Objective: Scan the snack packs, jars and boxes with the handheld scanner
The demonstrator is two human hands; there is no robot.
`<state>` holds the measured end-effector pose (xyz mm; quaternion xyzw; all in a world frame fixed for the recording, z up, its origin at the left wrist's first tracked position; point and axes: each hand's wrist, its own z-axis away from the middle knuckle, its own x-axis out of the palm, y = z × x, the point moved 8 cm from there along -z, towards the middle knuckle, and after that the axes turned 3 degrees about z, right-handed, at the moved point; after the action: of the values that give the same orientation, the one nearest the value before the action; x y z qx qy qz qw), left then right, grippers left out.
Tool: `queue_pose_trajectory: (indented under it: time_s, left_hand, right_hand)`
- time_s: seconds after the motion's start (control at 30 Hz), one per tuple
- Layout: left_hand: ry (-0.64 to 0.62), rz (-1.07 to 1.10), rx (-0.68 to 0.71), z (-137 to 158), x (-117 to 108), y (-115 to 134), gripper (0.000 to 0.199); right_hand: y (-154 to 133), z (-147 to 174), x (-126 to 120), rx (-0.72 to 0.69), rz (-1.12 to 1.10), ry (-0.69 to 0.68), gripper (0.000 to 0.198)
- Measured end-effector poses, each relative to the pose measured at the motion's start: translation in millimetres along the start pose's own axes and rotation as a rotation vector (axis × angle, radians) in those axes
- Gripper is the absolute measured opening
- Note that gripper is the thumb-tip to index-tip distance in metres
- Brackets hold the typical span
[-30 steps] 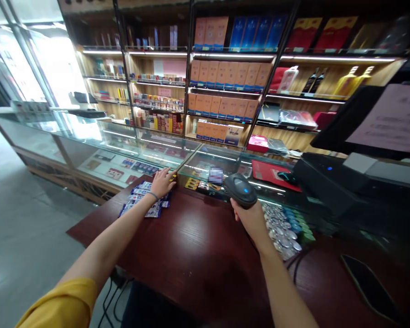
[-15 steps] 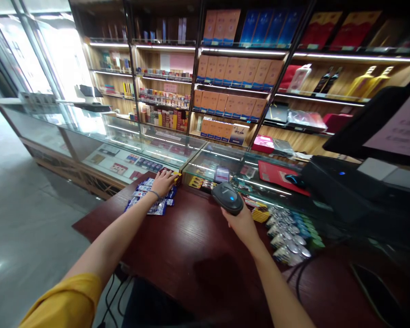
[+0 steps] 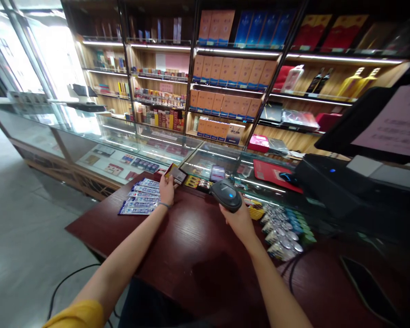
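Note:
My left hand [image 3: 167, 189] is closed on a small flat box [image 3: 176, 173] with a yellow edge, tilted up over the far edge of the dark red wooden counter [image 3: 191, 237]. Fanned out beside that hand lie several blue and white packets [image 3: 139, 198], apart from the box. My right hand [image 3: 239, 222] grips a black barcode scanner [image 3: 226, 195] with a lit blue dot; its head points left and forward, toward the side of the box. The scanner's handle is mostly hidden by my fingers.
Silver-topped containers [image 3: 283, 232] and yellow packs [image 3: 255, 209] stand right of my right hand. A phone [image 3: 369, 287] lies at the lower right. Beyond are a glass display case [image 3: 150, 146], a red mat [image 3: 273, 176], a monitor [image 3: 379, 118] and stocked shelves.
My left hand has lifted the box and tilted its flat face up, moving slightly right. The packets are uncovered now. My right hand still holds the scanner in nearly the same place.

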<state>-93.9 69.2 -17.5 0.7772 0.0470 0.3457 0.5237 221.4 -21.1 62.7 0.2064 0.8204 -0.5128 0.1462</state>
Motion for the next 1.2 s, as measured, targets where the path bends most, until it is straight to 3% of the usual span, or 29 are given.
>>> queue_pose_trajectory:
  time_s: [0.13,0.3,0.5,0.6,0.77,1.0,1.2]
  left_hand:
    - [-0.02,0.409,-0.353,41,18,-43,0.02]
    - [0.027,0.528,-0.515,59,10,-72,0.006]
    - [-0.01,0.565,-0.541,55,7,-78,0.012]
    - [-0.051,0.579,-0.537,56,10,-75,0.015]
    - [-0.003,0.479,-0.519,58,7,-73,0.012]
    - [-0.064,0.306,-0.359,57,11,-60,0.034]
    - [-0.131,0.188,-0.285,56,36,-51,0.032]
  right_hand:
    - [4,2,6,0.065,0.075,-0.103,0.049]
    - [5,9,25,0.167,0.334,-0.32,0.054]
    - [1,15,39,0.165,0.521,-0.451,0.048]
    - [2,14,38,0.173,0.496,-0.435,0.044]
    - [3,10,30,0.155,0.361,-0.365,0.042]
    - [6,-2,1,0.093,0.198,-0.176,0.04]
    - [3,-10,-39,0.087,0.068,-0.078,0.042]
